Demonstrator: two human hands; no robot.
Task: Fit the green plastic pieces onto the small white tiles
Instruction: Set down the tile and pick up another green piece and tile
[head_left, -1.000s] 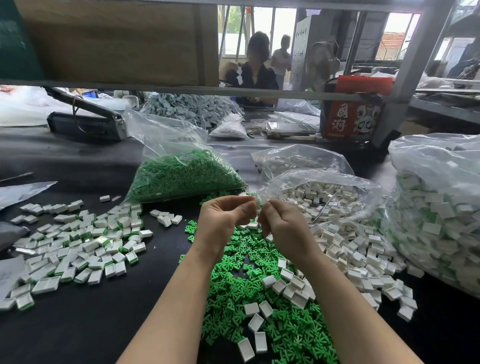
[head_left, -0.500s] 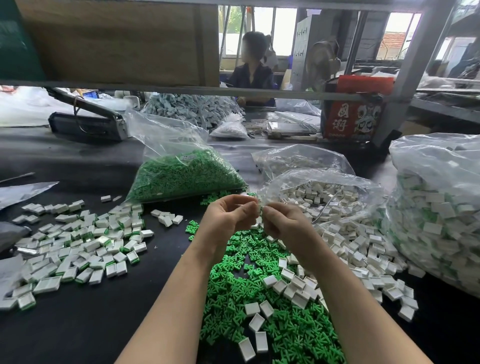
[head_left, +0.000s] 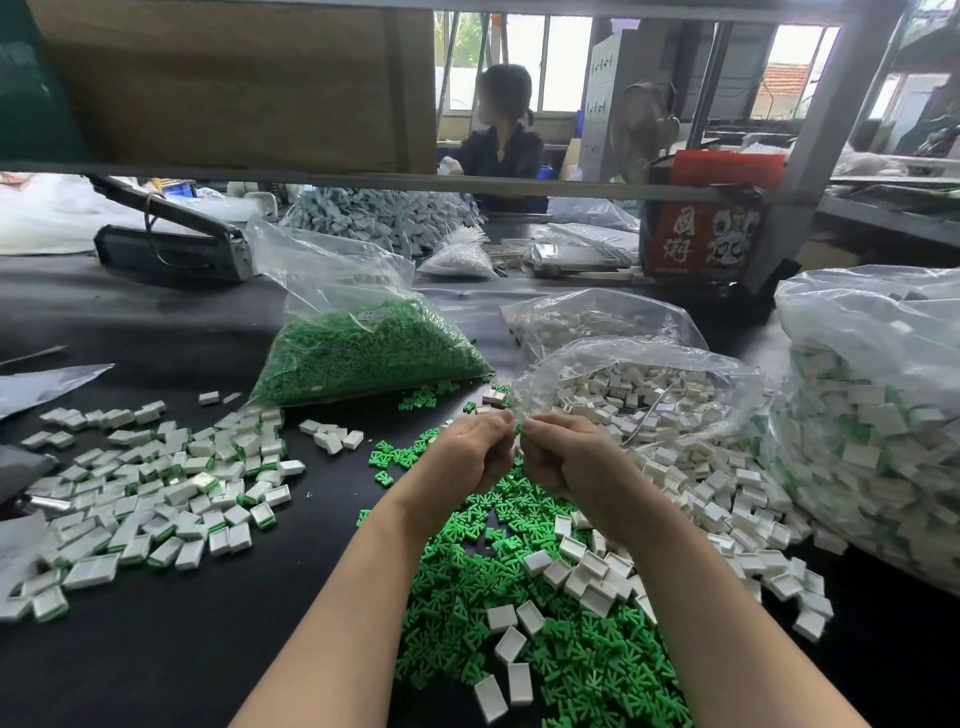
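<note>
My left hand and my right hand meet fingertip to fingertip above the table, pinching a small white tile with a green piece between them; most of it is hidden by my fingers. Below my hands lies a pile of loose green plastic pieces with white tiles scattered on it. More bare white tiles spill out to the right. A spread of fitted tiles, white with green edges, lies at the left.
An open bag of green pieces stands behind my hands, an open bag of white tiles to its right, and a big bag of fitted tiles at the far right. A person sits beyond the shelf rail. A black tool lies back left.
Both hands stay pinched together at the same place, drifting slightly lower; the fingers have shifted a little on the small piece. The person in the background has turned.
</note>
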